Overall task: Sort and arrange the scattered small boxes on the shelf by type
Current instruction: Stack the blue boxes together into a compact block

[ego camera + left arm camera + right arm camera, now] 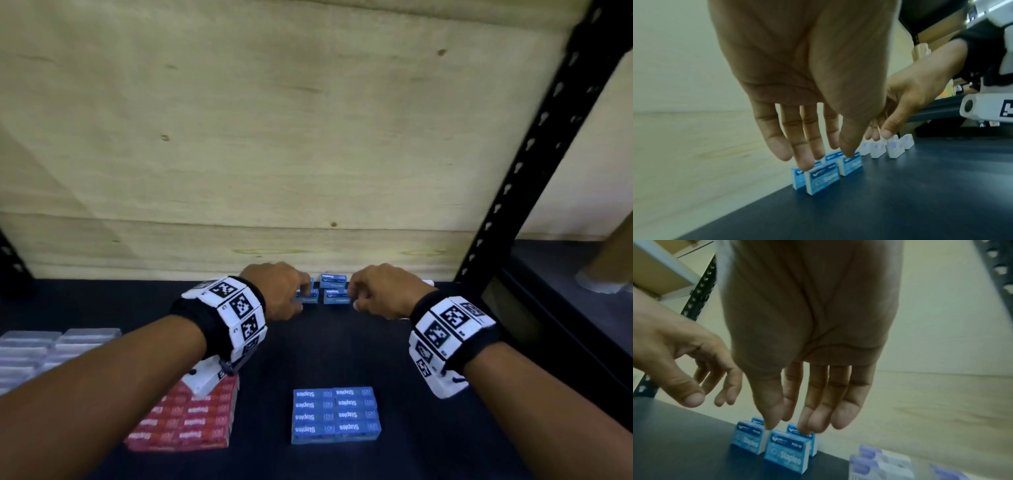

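Note:
Several small blue staple boxes (pixel 334 281) stand on edge in two short rows at the back of the dark shelf (pixel 342 349). My left hand (pixel 299 295) reaches down over the left pair (pixel 822 177); its straight fingertips (pixel 805 166) touch the box tops and the thumb rests on a box (pixel 851 164) further right. My right hand (pixel 352 295) hovers over the right pair (pixel 787 451), thumb and fingertips (pixel 805 430) touching the tops without a clear grip. A flat block of blue boxes (pixel 335 415) lies nearer to me.
A red box block (pixel 191 423) lies front left, partly under my left wrist. Clear grey boxes (pixel 51 349) sit at the far left. White-lavender boxes (pixel 879 464) stand right of the blue ones. A wooden back panel (pixel 274 137) and a black upright (pixel 534 154) bound the shelf.

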`<state>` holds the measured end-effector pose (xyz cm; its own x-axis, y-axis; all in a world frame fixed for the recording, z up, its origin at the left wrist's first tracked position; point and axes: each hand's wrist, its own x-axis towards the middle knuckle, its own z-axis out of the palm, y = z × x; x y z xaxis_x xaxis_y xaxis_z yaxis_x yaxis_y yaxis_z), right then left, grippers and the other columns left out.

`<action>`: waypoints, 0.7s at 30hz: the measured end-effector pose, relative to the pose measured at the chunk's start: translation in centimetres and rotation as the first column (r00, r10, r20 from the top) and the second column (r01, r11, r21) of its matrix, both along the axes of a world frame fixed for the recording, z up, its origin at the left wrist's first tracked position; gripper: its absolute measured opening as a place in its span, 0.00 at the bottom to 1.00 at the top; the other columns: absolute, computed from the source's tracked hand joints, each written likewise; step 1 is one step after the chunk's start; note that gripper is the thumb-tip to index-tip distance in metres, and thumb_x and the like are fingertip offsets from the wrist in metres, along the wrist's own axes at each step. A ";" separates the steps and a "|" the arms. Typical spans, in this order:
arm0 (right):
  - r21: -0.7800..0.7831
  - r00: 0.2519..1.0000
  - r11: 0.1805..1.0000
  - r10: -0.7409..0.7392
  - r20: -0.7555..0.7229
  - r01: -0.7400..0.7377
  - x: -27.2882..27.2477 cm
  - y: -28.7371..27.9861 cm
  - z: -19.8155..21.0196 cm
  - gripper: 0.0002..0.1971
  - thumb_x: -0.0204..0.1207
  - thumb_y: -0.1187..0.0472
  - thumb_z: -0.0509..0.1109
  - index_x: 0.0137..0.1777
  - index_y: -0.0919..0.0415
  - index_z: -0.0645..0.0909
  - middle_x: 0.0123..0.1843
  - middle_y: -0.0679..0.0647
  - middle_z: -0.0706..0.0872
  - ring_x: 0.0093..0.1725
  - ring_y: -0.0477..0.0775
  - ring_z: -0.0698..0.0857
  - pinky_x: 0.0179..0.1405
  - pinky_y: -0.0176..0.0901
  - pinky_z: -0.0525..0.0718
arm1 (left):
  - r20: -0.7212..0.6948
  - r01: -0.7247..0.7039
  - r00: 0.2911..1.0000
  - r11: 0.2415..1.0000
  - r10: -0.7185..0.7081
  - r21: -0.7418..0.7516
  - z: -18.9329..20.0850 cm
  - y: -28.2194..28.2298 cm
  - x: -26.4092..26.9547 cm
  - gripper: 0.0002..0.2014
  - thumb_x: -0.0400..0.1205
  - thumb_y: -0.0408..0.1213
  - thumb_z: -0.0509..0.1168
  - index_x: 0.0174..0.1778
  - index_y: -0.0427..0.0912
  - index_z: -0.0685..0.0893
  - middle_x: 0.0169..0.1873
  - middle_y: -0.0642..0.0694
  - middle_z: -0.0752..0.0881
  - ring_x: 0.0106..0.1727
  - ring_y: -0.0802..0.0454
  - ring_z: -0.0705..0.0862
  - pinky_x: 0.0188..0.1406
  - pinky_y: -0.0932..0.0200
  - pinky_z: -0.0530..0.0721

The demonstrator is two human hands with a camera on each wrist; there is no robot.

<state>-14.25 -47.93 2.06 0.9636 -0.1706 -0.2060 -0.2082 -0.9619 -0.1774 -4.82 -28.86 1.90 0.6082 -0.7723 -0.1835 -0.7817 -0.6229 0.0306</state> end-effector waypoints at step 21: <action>-0.081 0.993 0.994 0.060 -0.099 -0.068 1.9 0.7 -1.1 0.10 0.75 0.54 0.77 0.54 0.54 0.87 0.53 0.51 0.88 0.49 0.53 0.84 0.44 0.44 0.79 | 0.002 0.051 0.999 0.972 -0.053 0.229 -0.9 -1.7 1.3 0.10 0.78 0.46 0.71 0.54 0.51 0.86 0.51 0.51 0.86 0.52 0.47 0.85 0.44 0.56 0.81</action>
<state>-12.39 -47.20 1.00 0.9493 -0.1299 -0.2862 -0.1581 -0.9844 -0.0776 -3.57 -30.55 0.98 0.5707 -0.7409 -0.3540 -0.8127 -0.5713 -0.1145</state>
